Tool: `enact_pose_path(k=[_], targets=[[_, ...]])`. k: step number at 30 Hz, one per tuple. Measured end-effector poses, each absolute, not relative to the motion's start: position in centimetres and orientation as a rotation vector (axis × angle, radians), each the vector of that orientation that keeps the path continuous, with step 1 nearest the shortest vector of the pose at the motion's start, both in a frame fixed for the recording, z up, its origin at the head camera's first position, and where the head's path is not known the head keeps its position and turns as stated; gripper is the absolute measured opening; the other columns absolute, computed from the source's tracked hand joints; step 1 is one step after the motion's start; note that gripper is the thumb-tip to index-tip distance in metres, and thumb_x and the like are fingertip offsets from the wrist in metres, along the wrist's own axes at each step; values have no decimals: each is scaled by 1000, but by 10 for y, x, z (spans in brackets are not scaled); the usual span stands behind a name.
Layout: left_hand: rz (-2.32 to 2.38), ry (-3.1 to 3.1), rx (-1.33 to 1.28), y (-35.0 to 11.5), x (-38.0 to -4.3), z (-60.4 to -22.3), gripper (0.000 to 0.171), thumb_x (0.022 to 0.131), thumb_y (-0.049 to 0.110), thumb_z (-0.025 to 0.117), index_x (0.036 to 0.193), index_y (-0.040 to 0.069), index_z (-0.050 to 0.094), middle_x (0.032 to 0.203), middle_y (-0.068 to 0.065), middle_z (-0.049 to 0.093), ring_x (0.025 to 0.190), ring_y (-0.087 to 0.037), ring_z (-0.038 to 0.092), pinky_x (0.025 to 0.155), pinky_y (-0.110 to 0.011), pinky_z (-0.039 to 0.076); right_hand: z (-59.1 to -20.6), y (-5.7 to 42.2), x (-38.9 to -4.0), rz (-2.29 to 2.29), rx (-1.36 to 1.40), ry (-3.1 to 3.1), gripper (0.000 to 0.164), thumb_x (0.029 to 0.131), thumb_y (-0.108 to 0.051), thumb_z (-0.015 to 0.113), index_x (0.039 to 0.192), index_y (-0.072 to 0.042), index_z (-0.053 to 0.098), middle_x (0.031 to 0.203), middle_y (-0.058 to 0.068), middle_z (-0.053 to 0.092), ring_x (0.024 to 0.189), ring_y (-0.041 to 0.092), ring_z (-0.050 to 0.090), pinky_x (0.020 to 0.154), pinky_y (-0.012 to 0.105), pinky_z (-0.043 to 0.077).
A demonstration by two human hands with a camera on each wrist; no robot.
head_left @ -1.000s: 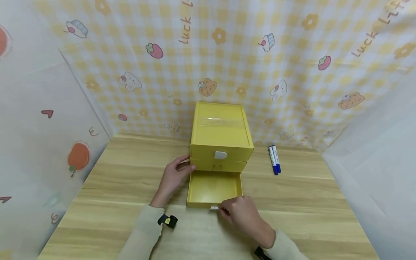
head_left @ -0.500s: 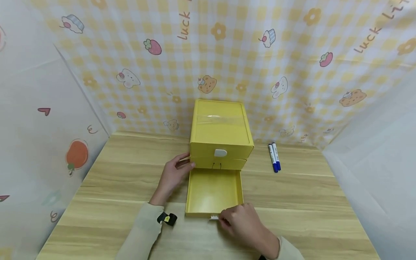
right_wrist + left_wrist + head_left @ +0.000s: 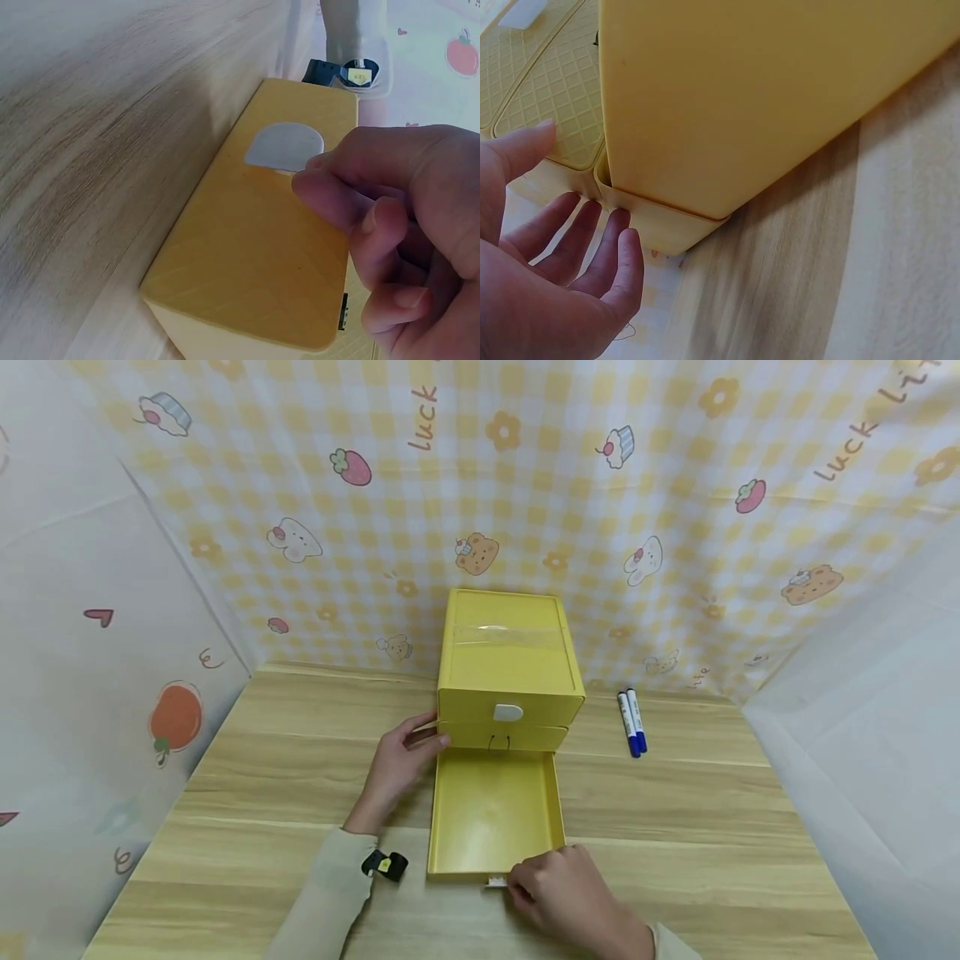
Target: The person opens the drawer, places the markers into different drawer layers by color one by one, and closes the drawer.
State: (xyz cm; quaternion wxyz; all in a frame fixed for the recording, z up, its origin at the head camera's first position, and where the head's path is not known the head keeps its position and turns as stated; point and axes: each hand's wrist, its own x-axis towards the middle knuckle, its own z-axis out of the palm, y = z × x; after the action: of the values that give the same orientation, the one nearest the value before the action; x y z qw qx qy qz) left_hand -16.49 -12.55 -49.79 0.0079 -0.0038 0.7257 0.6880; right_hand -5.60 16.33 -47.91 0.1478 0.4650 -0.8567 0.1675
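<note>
A yellow desktop drawer unit [image 3: 504, 643] stands on the table, its bottom drawer [image 3: 491, 810] pulled far out and bare inside. My right hand [image 3: 562, 893] pinches the white tab handle [image 3: 289, 146] on that drawer's front, between thumb and index finger. My left hand [image 3: 397, 768] rests against the unit's left front corner. In the left wrist view its thumb lies against an upper drawer front [image 3: 559, 112] and the loosely bent fingers touch the side wall. The upper drawers look closed, and a white tab [image 3: 508, 712] shows on the top one.
Two white markers with blue caps [image 3: 632, 723] lie side by side to the right of the unit. A yellow checked cloth [image 3: 420, 527] hangs just behind, along the back edge of the wooden table [image 3: 675, 827]. White printed sheets stand at both sides.
The bottom drawer has slid further out toward the person, with my right hand moving back on its handle. The left hand has stayed at the corner.
</note>
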Motion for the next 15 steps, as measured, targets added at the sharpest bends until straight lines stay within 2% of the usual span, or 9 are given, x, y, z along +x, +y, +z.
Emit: enact_pose_path(k=[4, 9, 15], targets=[[2154, 2254, -17, -126, -165, -498, 59, 104, 16, 81, 156, 1, 59, 150, -23, 64, 136, -40, 65, 107, -41, 59, -477, 164, -53, 477, 1359, -2511, 29, 80, -11, 94, 73, -25, 70, 69, -20, 66, 61, -13, 51, 51, 8, 36], [2161, 2252, -7, -127, -165, -499, 59, 104, 16, 81, 156, 0, 59, 151, -23, 63, 136, -41, 65, 107, -40, 59, -471, 165, -55, 633, 1330, -2520, 20, 83, -11, 94, 80, -22, 77, 73, -17, 69, 64, -12, 55, 54, 7, 43], [2162, 2285, 12, -127, -166, -499, 57, 103, 15, 81, 155, 0, 60, 151, -24, 64, 136, -42, 65, 107, -40, 59, -455, 175, -87, 841, 1197, -2322, 8, 91, -11, 83, 85, -12, 78, 72, -10, 70, 56, -3, 57, 53, 5, 44]])
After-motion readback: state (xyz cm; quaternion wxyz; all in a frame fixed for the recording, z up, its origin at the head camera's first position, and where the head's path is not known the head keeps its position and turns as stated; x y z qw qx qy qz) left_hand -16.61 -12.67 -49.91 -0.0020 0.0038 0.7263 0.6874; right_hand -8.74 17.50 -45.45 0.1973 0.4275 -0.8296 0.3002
